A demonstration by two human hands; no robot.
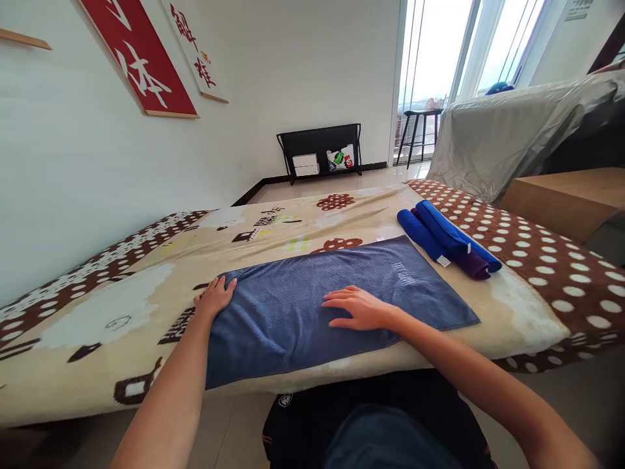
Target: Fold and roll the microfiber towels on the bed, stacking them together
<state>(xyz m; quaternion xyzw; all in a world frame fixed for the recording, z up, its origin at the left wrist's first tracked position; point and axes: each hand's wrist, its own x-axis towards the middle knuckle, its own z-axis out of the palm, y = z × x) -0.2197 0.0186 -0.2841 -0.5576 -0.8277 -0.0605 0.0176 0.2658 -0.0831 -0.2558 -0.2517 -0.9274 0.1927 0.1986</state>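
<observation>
A dark blue-grey towel [293, 306] lies spread out, long side across, on a cream blanket [146, 286] with a printed animal pattern. At the towel's upper left corner rests my left hand [216, 296], its fingers laid over the edge. My right hand [354, 307] lies palm down on the middle of the towel with the fingers apart. Small wrinkles run through the cloth between my hands. Pale lettering shows near the towel's right end. Just beyond that end are rolled towels [434, 231], bright blue ones and a purple one, with a white tag.
Brown dotted fabric [561, 267] borders the blanket. A cardboard box [571, 189] and a plastic-covered piece of furniture [508, 130] stand at the right. By the far wall is a black rack [319, 146]; a stool [420, 120] stands near the glass door. Scrolls hang on the left wall.
</observation>
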